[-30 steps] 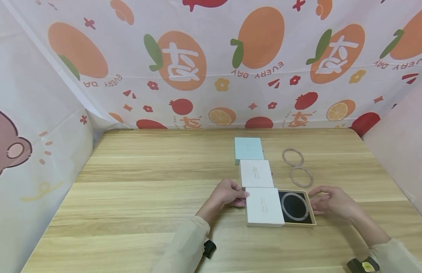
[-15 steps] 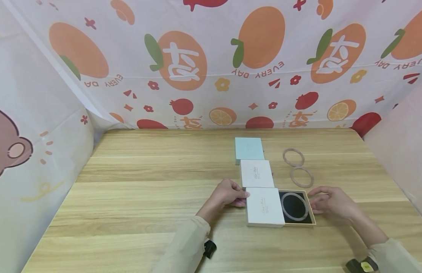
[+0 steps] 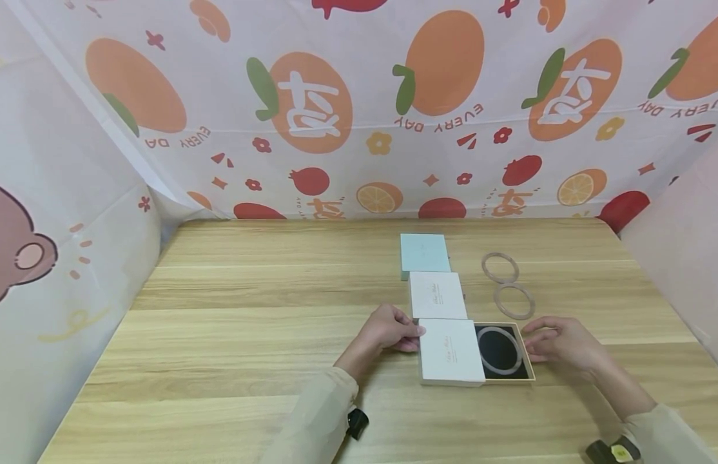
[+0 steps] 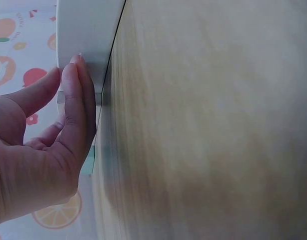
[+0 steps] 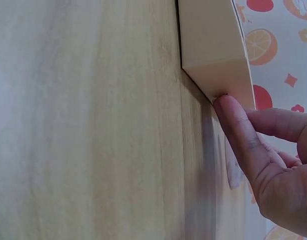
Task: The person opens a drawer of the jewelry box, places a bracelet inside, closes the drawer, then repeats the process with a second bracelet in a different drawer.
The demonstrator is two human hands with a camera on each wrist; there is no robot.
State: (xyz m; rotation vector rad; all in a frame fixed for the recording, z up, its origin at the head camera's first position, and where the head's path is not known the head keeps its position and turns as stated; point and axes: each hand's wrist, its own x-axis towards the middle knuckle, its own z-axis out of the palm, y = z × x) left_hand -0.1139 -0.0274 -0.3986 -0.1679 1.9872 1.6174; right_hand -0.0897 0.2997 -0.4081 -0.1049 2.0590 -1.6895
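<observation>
White box (image 3: 450,353) on wooden table (image 3: 220,354), drawer (image 3: 510,381) partly out at right, pale ring (image 3: 501,372) (bangle-like) flat inside on black lining (image 3: 499,350). Left hand (image 3: 389,328), fingers straight and together, presses box's left side; right hand (image 3: 564,345), fingers extended, touches drawer's outer end.

White box (image 3: 450,351) lies partly open, bangle (image 3: 503,372) inside.

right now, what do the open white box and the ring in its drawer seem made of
White box: likely cardboard, matte, given its flat, dull faces and crisp edges. Ring: perhaps smooth stone, glass or plastic, by its even greyish band.
</observation>
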